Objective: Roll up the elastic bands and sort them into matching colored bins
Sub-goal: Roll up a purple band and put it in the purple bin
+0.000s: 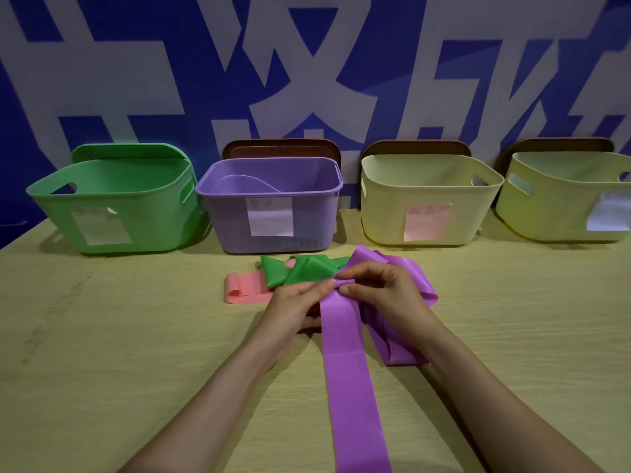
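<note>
A long purple elastic band (351, 377) runs from the table's near edge up to my hands, with more of it looped behind my right wrist. My left hand (297, 305) and my right hand (379, 291) both pinch its rolled end at the middle of the table. Behind my hands a green band (297, 268) lies crumpled over a flat pink band (244, 288). Along the wall stand a green bin (112, 213), a purple bin (269, 203) with a purple band inside, a cream bin with a pink label (423, 199) and a yellow-green bin (563, 196).
The wooden table (119, 353) stretches wide on both sides of my arms. Brown lids (280, 150) lean on the blue and white wall behind the bins. Each bin carries a paper label on its front.
</note>
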Demonstrator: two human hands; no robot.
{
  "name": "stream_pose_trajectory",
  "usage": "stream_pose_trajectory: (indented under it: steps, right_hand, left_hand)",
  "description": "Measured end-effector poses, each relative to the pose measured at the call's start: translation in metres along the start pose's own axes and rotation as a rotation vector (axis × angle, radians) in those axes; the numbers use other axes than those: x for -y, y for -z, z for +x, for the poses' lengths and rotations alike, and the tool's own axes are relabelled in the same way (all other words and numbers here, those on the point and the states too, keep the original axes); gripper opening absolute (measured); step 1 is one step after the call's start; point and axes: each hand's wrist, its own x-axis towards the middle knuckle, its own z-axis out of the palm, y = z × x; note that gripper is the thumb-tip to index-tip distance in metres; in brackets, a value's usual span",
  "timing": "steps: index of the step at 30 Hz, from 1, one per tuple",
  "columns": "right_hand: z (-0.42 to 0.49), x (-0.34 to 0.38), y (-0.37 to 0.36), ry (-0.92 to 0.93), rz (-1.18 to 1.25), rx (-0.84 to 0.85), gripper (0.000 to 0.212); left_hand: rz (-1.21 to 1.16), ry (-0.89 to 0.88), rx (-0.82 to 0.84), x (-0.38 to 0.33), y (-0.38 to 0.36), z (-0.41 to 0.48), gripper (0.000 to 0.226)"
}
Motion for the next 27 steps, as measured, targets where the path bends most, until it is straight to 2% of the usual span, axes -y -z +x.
stream_pose_trajectory:
  steps: [6, 8, 13, 21, 27]
  right_hand:
    - [-0.0008, -0.0012, 0.0032, -0.122, 0.153, 0.095, 0.030]
    - [-0.0008, -0.0018, 0.0037, -0.128, 0.124, 0.074, 0.030]
    - [-0.0019, -0.0003, 0.0044, -0.080, 0.000, 0.049, 0.015]
    - [-0.0019, 0.0019, 0.0027, -0.053, 0.027, 0.012, 0.017]
    - [0.0010, -0.0016, 0.0066, -0.106, 0.013, 0.096, 0.024]
  left_hand:
    - [-0.004, -0.023, 0.031, 0.0002, 0.0021, 0.0003, 0.019]
    - [0.019, -0.041, 0.038, 0.0017, 0.0023, 0.0006, 0.016]
    - [0.047, -0.054, 0.032, 0.0057, 0.0009, 0.0010, 0.016]
    - [-0.086, -0.037, 0.015, 0.0035, 0.0014, 0.0017, 0.022]
    - [-0.012, -0.073, -0.025, 0.0065, 0.0020, 0.0043, 0.015]
